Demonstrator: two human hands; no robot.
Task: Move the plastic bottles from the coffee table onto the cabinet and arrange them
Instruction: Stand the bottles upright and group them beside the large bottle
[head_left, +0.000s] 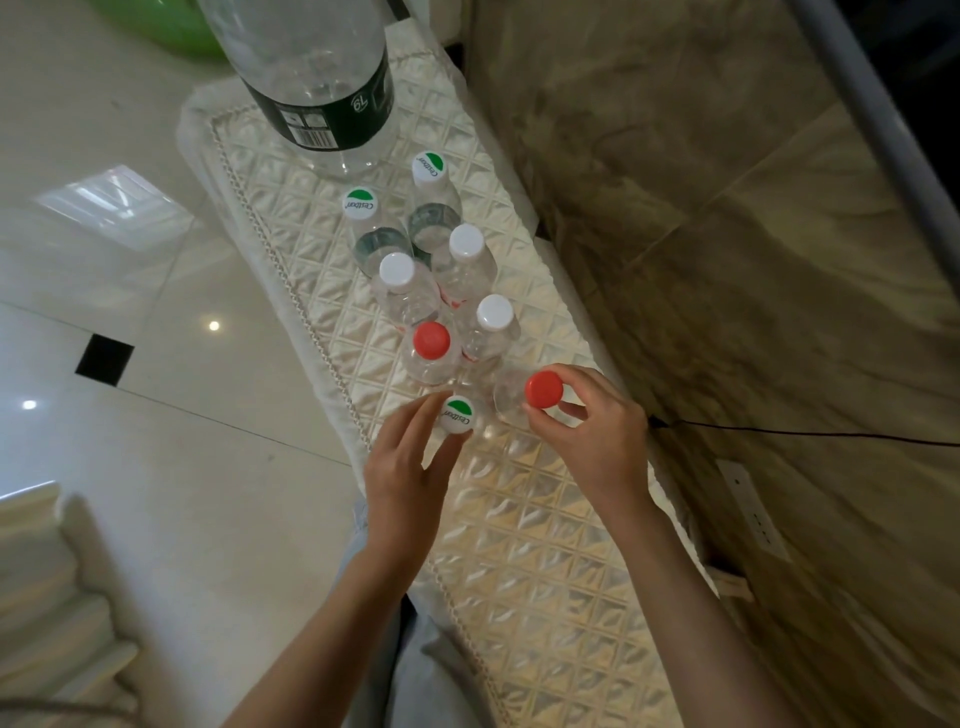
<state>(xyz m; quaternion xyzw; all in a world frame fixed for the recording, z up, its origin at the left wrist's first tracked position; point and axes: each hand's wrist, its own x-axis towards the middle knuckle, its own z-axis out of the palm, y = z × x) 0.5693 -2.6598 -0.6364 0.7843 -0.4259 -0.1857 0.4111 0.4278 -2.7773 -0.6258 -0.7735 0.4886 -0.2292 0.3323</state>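
Several clear plastic bottles stand upright in two rows on the cabinet's quilted cream cover (524, 545). Nearest me, my left hand (402, 478) holds a bottle with a green-and-white cap (457, 414) by its neck. My right hand (592, 436) pinches a red-capped bottle (543, 388) just below the cap. Behind them stand another red-capped bottle (431, 340), three white-capped bottles (494, 313), and two green-and-white capped bottles (359, 203). A large clear bottle with a dark green label (311, 78) stands at the far end.
A marbled wall (727, 234) runs along the cabinet's right side, with a black cable (805, 431) and a socket (748, 499). Glossy tiled floor (130, 338) lies to the left, a pale sofa arm (57, 597) at bottom left, a green object (156, 26) at top left.
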